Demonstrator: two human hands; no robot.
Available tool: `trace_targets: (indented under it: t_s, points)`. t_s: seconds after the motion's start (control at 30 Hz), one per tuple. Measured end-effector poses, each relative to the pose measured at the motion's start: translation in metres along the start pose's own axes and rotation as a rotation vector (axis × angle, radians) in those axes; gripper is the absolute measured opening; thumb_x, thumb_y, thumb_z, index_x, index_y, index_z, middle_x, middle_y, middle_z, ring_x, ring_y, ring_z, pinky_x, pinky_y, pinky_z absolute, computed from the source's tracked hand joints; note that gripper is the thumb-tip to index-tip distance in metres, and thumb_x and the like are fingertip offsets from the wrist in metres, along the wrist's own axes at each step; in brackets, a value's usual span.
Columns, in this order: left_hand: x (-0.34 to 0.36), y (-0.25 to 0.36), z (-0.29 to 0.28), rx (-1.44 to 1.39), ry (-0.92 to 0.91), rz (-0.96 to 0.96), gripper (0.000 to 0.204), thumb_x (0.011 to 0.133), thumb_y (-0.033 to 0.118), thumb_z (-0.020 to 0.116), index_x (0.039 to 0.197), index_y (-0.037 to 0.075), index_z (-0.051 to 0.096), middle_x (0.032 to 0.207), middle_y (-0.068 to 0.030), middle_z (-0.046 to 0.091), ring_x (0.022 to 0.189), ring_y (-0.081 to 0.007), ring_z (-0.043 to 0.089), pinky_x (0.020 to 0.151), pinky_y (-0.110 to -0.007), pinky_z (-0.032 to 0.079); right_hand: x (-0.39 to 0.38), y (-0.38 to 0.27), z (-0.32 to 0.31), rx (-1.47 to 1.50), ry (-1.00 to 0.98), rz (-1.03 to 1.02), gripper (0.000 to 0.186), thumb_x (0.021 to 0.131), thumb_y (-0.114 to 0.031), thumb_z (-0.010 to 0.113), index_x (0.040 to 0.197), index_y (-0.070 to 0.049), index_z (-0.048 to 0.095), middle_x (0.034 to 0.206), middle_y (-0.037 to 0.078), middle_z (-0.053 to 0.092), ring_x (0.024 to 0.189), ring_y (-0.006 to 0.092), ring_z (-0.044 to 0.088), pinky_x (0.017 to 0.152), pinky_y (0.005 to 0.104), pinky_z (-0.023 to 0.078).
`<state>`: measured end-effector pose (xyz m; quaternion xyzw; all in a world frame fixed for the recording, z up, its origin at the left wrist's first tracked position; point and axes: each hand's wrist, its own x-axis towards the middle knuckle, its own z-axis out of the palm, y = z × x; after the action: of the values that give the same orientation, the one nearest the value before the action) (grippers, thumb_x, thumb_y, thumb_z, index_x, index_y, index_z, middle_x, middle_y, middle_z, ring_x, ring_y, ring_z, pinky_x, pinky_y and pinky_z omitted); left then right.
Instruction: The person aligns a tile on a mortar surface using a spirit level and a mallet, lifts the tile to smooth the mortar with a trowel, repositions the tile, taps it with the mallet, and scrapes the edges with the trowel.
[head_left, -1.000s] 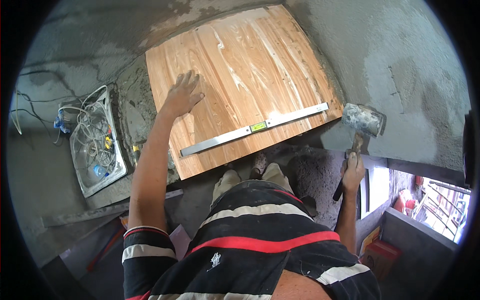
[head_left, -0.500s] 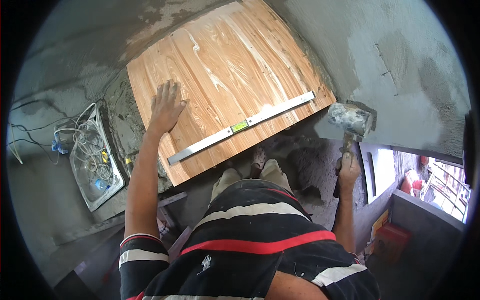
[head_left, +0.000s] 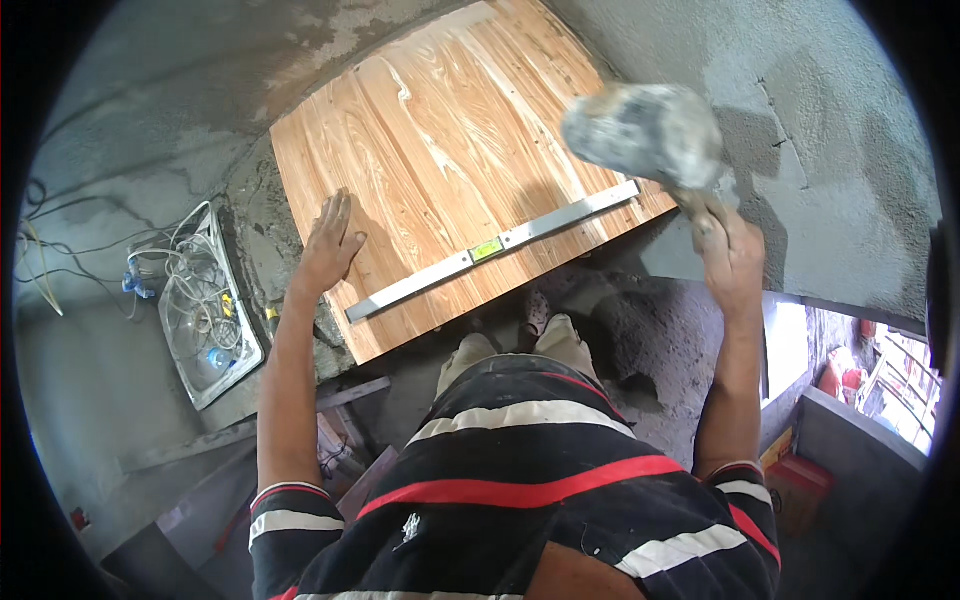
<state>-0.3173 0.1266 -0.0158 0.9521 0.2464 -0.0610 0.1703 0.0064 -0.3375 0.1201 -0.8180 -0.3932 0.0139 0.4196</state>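
Observation:
A large square wood-patterned tile (head_left: 440, 130) lies in front of me against grey plastered walls. My left hand (head_left: 330, 240) rests flat on its left part, fingers stretched out. Across the near side of the tile lies a silver spirit level (head_left: 420, 284) with a greenish vial in its middle. My right hand (head_left: 728, 245) is wrapped round the handle of a mallet (head_left: 650, 130). The mallet's thick head, smeared grey and white, is raised above the tile's right side and hides part of that edge. Motion blurs the head a little.
Left of the tile stands a white-rimmed tub (head_left: 250, 350) with tangled pale cables and a clear bottle. Dark wires (head_left: 70, 240) hang beside it. A rough mortar edge (head_left: 255, 200) borders the tile. At the lower right are a low grey wall (head_left: 865, 430) and a red box (head_left: 800, 490).
My right hand has raised the mallet, bringing it up and inward from beside the tile's right corner to above its right side. My left hand stays flat on the tile.

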Motion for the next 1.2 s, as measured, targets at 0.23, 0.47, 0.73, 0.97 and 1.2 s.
trace_targets:
  t_s: [0.23, 0.47, 0.73, 0.97, 1.2]
  points:
    - [-0.025, -0.001, 0.000, -0.041, -0.002, 0.008, 0.074, 0.103, 0.031, 0.058, 0.164, 0.000, 0.028, 0.171, -0.0237, 0.024, 0.158, -0.0444, 0.021, 0.127, -0.053, 0.024, 0.067, -0.037, 0.042, 0.011, -0.086, -0.220, 0.029, 0.101, -0.029, 0.066, 0.114, -0.004, 0.075, 0.084, 0.017, 0.073, 0.070, 0.0348, 0.070, 0.065, 0.0407, 0.053]
    - [-0.032, -0.001, 0.004, -0.045, 0.042, 0.013, 0.070, 0.103, 0.028, 0.056, 0.161, -0.003, 0.031, 0.169, -0.0252, 0.028, 0.157, -0.0452, 0.023, 0.128, -0.048, 0.024, 0.125, -0.069, 0.112, -0.121, -0.380, -0.178, 0.040, 0.106, -0.045, 0.055, 0.122, -0.012, 0.073, 0.094, 0.017, 0.074, 0.085, 0.0359, 0.071, 0.079, 0.0478, 0.054]
    - [-0.035, 0.001, 0.010, -0.019, 0.071, -0.051, 0.067, 0.103, 0.027, 0.054, 0.160, -0.003, 0.034, 0.167, -0.0265, 0.031, 0.157, -0.0447, 0.023, 0.128, -0.051, 0.024, 0.164, -0.114, 0.217, -0.159, -0.679, -0.164, 0.030, 0.105, -0.036, 0.053, 0.115, -0.016, 0.073, 0.103, 0.017, 0.074, 0.098, 0.0365, 0.070, 0.086, 0.0510, 0.054]
    - [-0.035, -0.003, 0.024, 0.117, 0.066, 0.007, 0.067, 0.106, 0.030, 0.051, 0.158, -0.009, 0.034, 0.169, -0.0267, 0.025, 0.158, -0.0434, 0.022, 0.128, -0.050, 0.024, 0.161, -0.124, 0.266, -0.119, -0.720, -0.244, 0.034, 0.104, -0.030, 0.049, 0.127, -0.021, 0.073, 0.115, 0.020, 0.074, 0.107, 0.0376, 0.070, 0.092, 0.0498, 0.054]
    - [-0.037, -0.018, 0.043, 0.254, 0.165, 0.038, 0.068, 0.104, 0.038, 0.055, 0.155, -0.003, 0.042, 0.168, -0.0230, 0.031, 0.155, -0.0398, 0.031, 0.122, -0.053, 0.035, 0.167, -0.139, 0.293, -0.274, -0.786, -0.325, 0.036, 0.107, -0.033, 0.048, 0.123, -0.009, 0.070, 0.113, 0.024, 0.072, 0.107, 0.0434, 0.067, 0.092, 0.0528, 0.051]
